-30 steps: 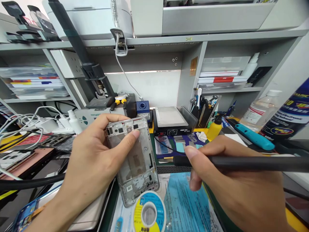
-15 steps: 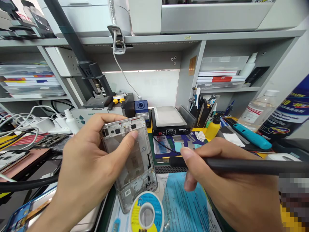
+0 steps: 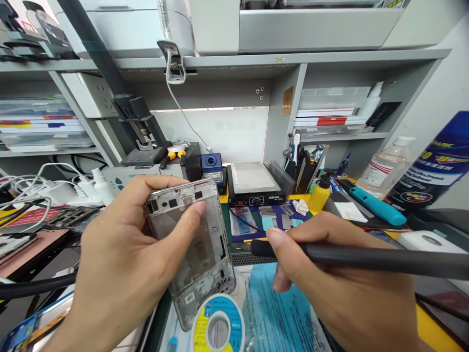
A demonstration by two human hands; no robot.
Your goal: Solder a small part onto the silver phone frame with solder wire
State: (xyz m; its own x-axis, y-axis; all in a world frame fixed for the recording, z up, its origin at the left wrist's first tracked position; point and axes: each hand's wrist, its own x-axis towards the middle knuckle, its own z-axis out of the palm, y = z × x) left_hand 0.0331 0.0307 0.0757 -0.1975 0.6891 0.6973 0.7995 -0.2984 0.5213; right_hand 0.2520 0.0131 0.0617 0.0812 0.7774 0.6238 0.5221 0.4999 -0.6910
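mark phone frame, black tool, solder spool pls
Phone frame (image 3: 207,254): head view, inner plate.
Black tool (image 3: 366,257): head view, mid shaft.
Solder spool (image 3: 236,322): head view, blue label.

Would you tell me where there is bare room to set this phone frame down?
Only the blue sheet between the solder spool and the right hand looks bare. Cables crowd the left; a clear bottle and teal tool crowd the right.

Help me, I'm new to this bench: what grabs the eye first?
The left hand holds a bare silver phone frame at centre, thumb across it. The right hand grips a long black tool, tip close beside the frame. Below lies a yellow-and-blue solder spool.
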